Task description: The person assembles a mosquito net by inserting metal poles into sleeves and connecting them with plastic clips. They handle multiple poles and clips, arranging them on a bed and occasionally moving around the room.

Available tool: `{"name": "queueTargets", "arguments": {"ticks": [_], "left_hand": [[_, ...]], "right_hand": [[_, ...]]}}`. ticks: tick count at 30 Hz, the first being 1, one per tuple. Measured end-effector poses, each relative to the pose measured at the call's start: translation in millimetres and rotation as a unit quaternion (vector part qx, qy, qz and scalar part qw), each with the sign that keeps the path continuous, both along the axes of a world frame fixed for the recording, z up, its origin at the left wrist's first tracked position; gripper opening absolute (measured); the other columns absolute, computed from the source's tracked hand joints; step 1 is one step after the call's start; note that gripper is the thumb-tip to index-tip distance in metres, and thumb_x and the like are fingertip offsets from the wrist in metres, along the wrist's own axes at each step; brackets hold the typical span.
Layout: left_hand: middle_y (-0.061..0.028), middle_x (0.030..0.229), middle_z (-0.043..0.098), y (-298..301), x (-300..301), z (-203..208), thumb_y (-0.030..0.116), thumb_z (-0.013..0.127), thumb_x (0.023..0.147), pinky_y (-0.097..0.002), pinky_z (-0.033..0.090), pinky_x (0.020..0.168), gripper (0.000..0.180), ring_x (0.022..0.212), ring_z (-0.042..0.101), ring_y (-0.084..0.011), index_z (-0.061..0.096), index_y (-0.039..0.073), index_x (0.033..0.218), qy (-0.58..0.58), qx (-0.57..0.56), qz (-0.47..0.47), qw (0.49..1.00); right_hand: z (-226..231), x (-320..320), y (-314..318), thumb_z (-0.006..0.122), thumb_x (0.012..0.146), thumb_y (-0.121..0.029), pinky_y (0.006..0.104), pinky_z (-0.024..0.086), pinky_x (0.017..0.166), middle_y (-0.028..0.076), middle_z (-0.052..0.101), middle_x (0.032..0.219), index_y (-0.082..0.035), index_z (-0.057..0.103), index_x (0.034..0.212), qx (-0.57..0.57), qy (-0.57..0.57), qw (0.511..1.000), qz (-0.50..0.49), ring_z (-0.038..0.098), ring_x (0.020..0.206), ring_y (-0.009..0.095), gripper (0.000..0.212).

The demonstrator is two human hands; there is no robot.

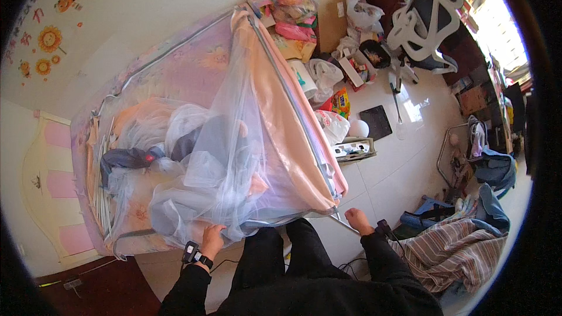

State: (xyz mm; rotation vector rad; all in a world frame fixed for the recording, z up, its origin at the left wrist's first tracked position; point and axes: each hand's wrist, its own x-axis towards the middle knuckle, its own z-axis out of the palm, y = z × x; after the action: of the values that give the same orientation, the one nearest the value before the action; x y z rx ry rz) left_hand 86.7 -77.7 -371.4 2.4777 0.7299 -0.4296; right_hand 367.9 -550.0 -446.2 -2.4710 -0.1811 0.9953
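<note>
A translucent white mosquito net (pixel 216 169) lies bunched over the bed, with a peach fabric border (pixel 281 117) along its right side. At the bed's near edge, my left hand (pixel 212 239) is closed with fingertips at the net's lower edge, seemingly pinching it. My right hand (pixel 358 221) is curled into a fist off the bed's near right corner. A thin metal pole (pixel 346 223) passes close beside that fist; whether the hand grips anything is hidden. Grey metal frame tubes (pixel 175 50) run along the bed's far side. A dark grey garment-like bundle (pixel 126 161) lies among the netting.
A bundle of white rods (pixel 104 184) lies near the headboard (pixel 52 184). Bags and boxes (pixel 351 70) crowd the floor beyond the bed's right side. An office chair (pixel 424 23) stands far right. A striped cloth (pixel 451 251) is heaped at near right.
</note>
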Motion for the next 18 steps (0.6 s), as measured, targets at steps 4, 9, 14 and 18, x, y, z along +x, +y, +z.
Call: {"name": "queueTargets", "arguments": {"ticks": [4, 9, 14, 18], "left_hand": [[-0.0145, 0.096, 0.065, 34, -32, 10, -0.006, 0.057, 0.067, -0.041, 0.044, 0.084, 0.034, 0.096, 0.058, -0.0336, 0.068, 0.01, 0.096, -0.061, 0.011, -0.037, 0.997], [-0.0138, 0.093, 0.065, 92, -67, 22, -0.007, 0.052, 0.069, -0.0415, 0.046, 0.08, 0.034, 0.092, 0.059, -0.034, 0.067, 0.007, 0.096, -0.122, -0.071, 0.066, 0.988], [-0.0147, 0.092, 0.067, 144, -106, 34, -0.004, 0.05, 0.075, -0.037, 0.05, 0.077, 0.03, 0.088, 0.063, -0.0326, 0.065, 0.005, 0.1, -0.106, -0.09, 0.186, 0.973], [-0.0151, 0.094, 0.068, 171, -110, 43, 0.005, 0.054, 0.083, -0.036, 0.051, 0.077, 0.021, 0.087, 0.065, -0.0311, 0.064, 0.004, 0.102, -0.078, -0.095, 0.214, 0.969]], "right_hand": [[47, -30, 32, 0.054, 0.086, -0.031, 0.0431, 0.049, 0.076, 0.021, 0.066, 0.09, -0.002, 0.066, 0.095, -0.016, 0.053, 0.998, -0.009, 0.063, 0.086, 0.038, 0.032], [110, -36, 94, 0.054, 0.091, -0.032, 0.0362, 0.05, 0.068, 0.016, 0.066, 0.082, -0.001, 0.064, 0.094, 0.051, 0.001, 0.99, 0.132, 0.064, 0.075, 0.025, 0.033], [176, -10, 132, 0.054, 0.089, -0.033, 0.0437, 0.049, 0.075, 0.021, 0.065, 0.089, -0.003, 0.065, 0.096, 0.033, -0.038, 0.985, 0.166, 0.063, 0.085, 0.038, 0.033], [195, 20, 131, 0.054, 0.088, -0.031, 0.0431, 0.049, 0.075, 0.02, 0.066, 0.09, -0.002, 0.066, 0.093, 0.034, -0.106, 0.982, 0.151, 0.063, 0.085, 0.038, 0.032]]}}
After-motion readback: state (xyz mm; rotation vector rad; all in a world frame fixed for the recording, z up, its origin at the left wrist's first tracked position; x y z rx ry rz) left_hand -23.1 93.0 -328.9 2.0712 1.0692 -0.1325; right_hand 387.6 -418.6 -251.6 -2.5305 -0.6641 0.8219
